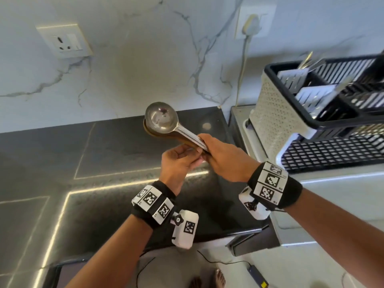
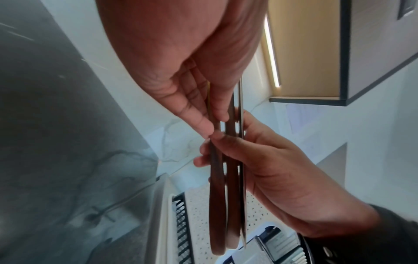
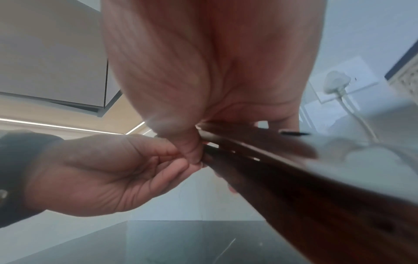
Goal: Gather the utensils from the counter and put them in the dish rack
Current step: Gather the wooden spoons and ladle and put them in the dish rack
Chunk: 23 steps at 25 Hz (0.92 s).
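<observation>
both hands are up off the dark counter (image 1: pixel 104 154) and meeting in the middle, sharing one bundle of utensils. the right hand (image 1: pixel 225 160) has its fingers curled over the handles from above, thumb tucked under, a firm wrap with no gap showing. the left hand (image 1: pixel 179 163) comes in from the near left and pinches the handle ends, thumb and fingertips pressed together on them, the rest of the fingers loosely bent. from the left wrist view the bundle reads as three pieces side by side: two dark wooden handles (image 2: pixel 218 187) and a thin metal handle (image 2: pixel 242 160) on the right edge, with the left fingers (image 2: pixel 203 123) nipping the top and the right hand (image 2: pixel 271 160) wrapped round the middle. the right wrist view shows the same pinch up close, the left hand (image 3: pixel 108 171) closing thumb to forefinger right at the handle ends, the wooden handles (image 3: pixel 316 196) running off to the lower right. out at the far end of the bundle sits the steel ladle (image 1: pixel 162 118), bowl facing up, with the rim of a wooden spoon (image 1: pixel 148 130) peeking out just beneath it. all of it is held in the air above the counter, to the left of the dish rack (image 1: pixel 291 119), which stands on a raised steel surface at the right with a few utensils already standing in its far compartment (image 1: pixel 293 79).
</observation>
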Available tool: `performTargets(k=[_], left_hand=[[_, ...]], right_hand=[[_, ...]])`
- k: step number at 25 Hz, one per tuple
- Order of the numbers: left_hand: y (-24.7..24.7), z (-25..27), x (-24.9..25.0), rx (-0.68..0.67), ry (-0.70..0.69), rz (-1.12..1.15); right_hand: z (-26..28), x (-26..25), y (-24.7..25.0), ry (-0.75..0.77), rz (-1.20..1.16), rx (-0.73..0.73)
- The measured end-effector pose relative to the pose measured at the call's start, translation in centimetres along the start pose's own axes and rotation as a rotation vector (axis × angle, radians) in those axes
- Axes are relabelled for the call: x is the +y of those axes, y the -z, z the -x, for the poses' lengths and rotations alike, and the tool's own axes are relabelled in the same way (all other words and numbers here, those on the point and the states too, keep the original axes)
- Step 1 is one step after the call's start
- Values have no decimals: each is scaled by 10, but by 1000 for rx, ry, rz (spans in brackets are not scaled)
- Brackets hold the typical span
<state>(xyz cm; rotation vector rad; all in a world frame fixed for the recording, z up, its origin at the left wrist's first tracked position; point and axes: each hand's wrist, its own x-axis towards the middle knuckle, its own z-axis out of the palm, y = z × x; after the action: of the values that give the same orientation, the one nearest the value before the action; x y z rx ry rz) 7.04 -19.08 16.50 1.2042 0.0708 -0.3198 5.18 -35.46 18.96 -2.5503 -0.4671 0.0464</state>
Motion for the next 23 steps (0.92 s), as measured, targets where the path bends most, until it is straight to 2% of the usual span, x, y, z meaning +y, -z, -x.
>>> performTargets(k=[7,10,12,15,18,19,21,23], left_hand=[[-89,-23,57,-188,-158,-65],[-142,-27,79,-215,-177,-56],[-180,-32,87,-250,-212,-133],[-232,-46,84,-326,-367,-488],[-265,-65,68,-394,-481,-1045],[-273,-71,60,-381,-507,-1214],[-283,-81,53,-298,-507,-1383],[-290,-90,50,-230,-452,-1397]], right_hand=[[7,-3,109,-88,137,113],[17,9,165,-99,224,150],[28,28,202,-124,263,148],[53,71,252,-169,289,120],[84,128,300,-274,369,60],[97,152,316,-311,402,37],[116,199,346,-384,466,-3],[127,241,372,-459,534,-30]])
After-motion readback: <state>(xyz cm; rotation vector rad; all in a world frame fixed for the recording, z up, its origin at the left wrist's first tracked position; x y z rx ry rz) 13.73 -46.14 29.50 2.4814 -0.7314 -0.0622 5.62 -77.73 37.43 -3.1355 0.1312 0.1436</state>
